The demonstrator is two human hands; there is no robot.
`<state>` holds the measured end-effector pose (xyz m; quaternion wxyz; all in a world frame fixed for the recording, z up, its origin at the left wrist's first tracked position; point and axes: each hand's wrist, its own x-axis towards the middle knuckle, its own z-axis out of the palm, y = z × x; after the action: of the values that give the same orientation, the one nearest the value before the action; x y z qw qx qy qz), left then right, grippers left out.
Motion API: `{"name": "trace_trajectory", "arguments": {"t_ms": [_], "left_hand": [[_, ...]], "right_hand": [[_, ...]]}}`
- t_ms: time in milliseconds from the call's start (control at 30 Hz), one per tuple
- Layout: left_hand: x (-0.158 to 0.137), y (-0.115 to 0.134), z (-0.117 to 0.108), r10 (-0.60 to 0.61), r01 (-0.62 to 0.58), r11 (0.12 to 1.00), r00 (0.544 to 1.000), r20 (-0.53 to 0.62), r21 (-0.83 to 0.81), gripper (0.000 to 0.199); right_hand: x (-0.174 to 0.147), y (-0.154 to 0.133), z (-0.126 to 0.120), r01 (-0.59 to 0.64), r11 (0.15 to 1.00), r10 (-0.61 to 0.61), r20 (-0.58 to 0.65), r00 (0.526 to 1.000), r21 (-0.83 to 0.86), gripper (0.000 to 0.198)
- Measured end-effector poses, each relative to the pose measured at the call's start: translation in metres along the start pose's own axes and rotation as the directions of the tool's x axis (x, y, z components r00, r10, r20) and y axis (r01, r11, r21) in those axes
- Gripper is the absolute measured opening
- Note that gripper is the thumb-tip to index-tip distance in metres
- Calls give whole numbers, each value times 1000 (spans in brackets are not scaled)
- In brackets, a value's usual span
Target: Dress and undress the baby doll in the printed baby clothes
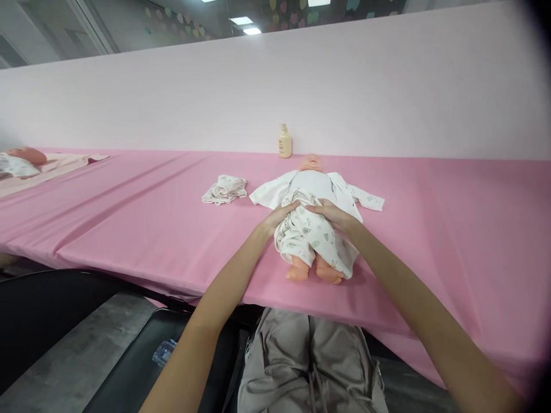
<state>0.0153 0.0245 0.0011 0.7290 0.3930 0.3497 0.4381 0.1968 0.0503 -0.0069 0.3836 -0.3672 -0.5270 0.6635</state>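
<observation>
Our grey trousers [278, 367] are nearest us, below the edge of a pink-covered desk [430, 241]. On the desk, in front of us, a baby doll [312, 164] lies on its back, feet towards us, wearing a white top [269, 192] with its sleeves spread to both sides and printed baby trousers [321, 234]. Our left hand [279, 218] and right hand [333, 214] are partly closed, one at each side of the bunched waist, thumbs over the cloth they hold; our other fingers are mostly hidden. Left of the doll we see a folded cloth [225, 190]; beyond its head, a pump bottle [284, 142] stands near the white wall [387, 86]. A second doll [29, 155] lies far left.
</observation>
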Motion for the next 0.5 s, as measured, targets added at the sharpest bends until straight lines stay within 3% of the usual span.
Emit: {"name": "trace_trajectory", "arguments": {"t_ms": [133,267,367,500], "left_hand": [[-1,2,-1,-9,9,1000,999,42,-11,32],[-13,11,7,-32,24,986,999,43,163,37],[-20,16,11,-28,7,957,997,68,289,41],[-21,16,7,-7,-33,955,991,134,295,57]], "right_hand": [[3,1,-1,-3,998,1,32,999,63,33],[1,-1,-1,-14,991,-2,125,992,129,27],[-3,-1,-1,-44,995,37,75,997,93,30],[-2,4,-4,-22,998,21,22,1000,60,37]]}}
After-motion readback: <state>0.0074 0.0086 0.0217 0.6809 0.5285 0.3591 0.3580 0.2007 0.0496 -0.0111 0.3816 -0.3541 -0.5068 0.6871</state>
